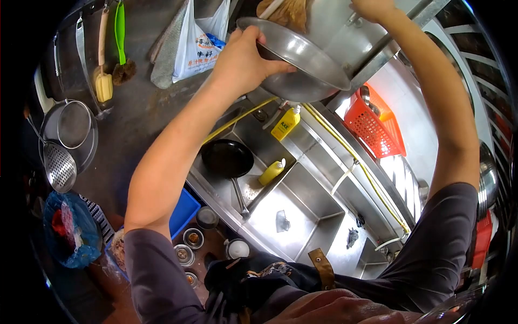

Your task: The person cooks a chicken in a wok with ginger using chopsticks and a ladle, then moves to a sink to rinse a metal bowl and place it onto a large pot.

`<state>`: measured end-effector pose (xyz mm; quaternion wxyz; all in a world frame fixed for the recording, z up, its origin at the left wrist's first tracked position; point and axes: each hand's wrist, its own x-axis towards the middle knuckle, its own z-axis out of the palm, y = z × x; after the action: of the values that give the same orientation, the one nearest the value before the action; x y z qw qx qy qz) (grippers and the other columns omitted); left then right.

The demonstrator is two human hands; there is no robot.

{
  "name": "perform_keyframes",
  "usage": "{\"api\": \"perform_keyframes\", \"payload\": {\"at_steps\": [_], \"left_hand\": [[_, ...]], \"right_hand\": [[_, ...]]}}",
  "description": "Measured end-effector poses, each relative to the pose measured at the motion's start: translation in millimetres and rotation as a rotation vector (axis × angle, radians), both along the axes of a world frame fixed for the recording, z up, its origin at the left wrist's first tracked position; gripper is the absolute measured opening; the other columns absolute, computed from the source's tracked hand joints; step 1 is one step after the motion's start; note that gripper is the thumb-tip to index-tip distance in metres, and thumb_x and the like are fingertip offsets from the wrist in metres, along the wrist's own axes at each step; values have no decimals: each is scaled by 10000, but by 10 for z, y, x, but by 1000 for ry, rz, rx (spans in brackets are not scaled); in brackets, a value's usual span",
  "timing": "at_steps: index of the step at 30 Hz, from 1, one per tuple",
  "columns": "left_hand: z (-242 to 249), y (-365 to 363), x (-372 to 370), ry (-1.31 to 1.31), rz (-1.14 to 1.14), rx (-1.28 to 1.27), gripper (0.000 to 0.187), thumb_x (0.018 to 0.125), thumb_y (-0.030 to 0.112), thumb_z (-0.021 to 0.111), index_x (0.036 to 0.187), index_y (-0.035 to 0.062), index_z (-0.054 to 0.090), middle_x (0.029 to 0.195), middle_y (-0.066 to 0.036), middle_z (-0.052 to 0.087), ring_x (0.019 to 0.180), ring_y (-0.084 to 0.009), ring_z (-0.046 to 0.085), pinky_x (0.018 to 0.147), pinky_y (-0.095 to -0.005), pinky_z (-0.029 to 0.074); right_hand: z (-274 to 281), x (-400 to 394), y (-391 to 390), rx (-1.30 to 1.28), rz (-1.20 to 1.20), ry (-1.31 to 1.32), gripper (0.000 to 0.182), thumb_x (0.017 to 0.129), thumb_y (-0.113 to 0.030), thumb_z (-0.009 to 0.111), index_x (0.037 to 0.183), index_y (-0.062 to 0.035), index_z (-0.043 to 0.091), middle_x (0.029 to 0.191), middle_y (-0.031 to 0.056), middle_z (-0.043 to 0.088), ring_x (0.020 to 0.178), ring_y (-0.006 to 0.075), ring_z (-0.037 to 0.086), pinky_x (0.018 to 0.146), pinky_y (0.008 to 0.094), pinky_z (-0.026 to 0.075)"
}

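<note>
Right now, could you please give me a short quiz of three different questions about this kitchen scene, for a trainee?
1. True or false: the left hand grips the rim of the steel bowl.
2. What lies in the sink basin at left? A) black pan B) red basket C) strainer
3. What colour are the two squeeze bottles?

Key: 1 true. 2 A, the black pan. 3 yellow.

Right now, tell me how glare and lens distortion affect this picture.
Head view: strong fisheye bends the sink edges and blacks out the corners; daylight blows out the counter by the red basket; the bowl in the left hand shows bright reflections.
</note>
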<state>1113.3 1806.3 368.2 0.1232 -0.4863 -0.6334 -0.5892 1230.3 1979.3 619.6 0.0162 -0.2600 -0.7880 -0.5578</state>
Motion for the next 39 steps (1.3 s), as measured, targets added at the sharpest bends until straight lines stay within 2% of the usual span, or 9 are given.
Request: {"api": "perform_keyframes", "payload": {"at_steps": [5, 12, 15, 18, 23, 30, 32, 35, 39], "left_hand": [[-2, 9, 0, 8, -11, 6, 658, 586, 411, 879, 986, 24, 527, 989, -165, 586, 867, -275, 592, 753, -365, 487], [21, -8, 40, -18, -20, 2, 632, 585, 382, 882, 961, 16, 531, 981, -159, 585, 886, -274, 582, 763, -359, 482], [32, -5, 5, -12, -25, -73, 727, 559, 446, 878, 1038, 12, 546, 1057, -162, 554, 912, -291, 607, 791, -356, 507], [3, -3, 19, 14, 5, 3, 650, 581, 401, 877, 978, 16, 536, 1004, -169, 585, 903, -293, 585, 774, -362, 483], [-15, 0, 21, 0, -14, 22, 672, 571, 425, 876, 983, 15, 538, 1005, -175, 584, 894, -297, 587, 771, -369, 484], [-14, 18, 14, 14, 0, 21, 688, 563, 437, 881, 984, 16, 537, 996, -177, 583, 865, -291, 592, 759, -362, 490], [-17, 28, 10, 11, -4, 15, 685, 564, 435, 882, 981, 16, 537, 995, -179, 584, 863, -291, 595, 760, -362, 492], [-15, 13, 8, 15, -1, 10, 677, 568, 432, 881, 976, 16, 538, 994, -182, 587, 860, -293, 601, 761, -361, 496], [-9, 8, 10, 18, 1, 5, 674, 571, 435, 878, 972, 13, 539, 989, -183, 592, 868, -296, 606, 761, -360, 498]], "right_hand": [[-40, 98, 113, 68, 150, -84, 142, 818, -226, 610, 850, -108, 681, 773, 146, 671, 779, 321, 673, 674, 452, 532], [53, 180, 271, 17, 126, -110, 161, 815, -137, 533, 825, -69, 678, 796, 176, 675, 767, 339, 672, 689, 459, 533], [-10, 99, 186, 16, 93, -45, 164, 816, -150, 553, 808, -53, 685, 823, 185, 682, 771, 343, 673, 696, 457, 537], [-34, 27, 181, -15, 84, 17, 172, 813, -202, 604, 809, -55, 695, 837, 191, 684, 777, 340, 674, 695, 452, 540], [-51, 59, 338, -6, 174, 45, 219, 796, -279, 668, 805, -63, 697, 804, 182, 677, 775, 335, 672, 710, 448, 537], [67, 204, 376, -106, 194, -9, 237, 843, -307, 608, 848, -76, 662, 823, 181, 660, 795, 356, 648, 721, 468, 512], [117, 219, 421, -191, 361, -86, 234, 857, -312, 580, 852, -84, 632, 841, 180, 653, 808, 370, 636, 721, 475, 500], [208, 171, 402, -215, 237, -97, 232, 850, -313, 588, 835, -83, 615, 841, 184, 649, 813, 376, 633, 717, 471, 500], [154, 99, 301, -165, 235, -99, 224, 839, -314, 603, 836, -91, 618, 825, 182, 649, 809, 373, 634, 710, 472, 499]]}}
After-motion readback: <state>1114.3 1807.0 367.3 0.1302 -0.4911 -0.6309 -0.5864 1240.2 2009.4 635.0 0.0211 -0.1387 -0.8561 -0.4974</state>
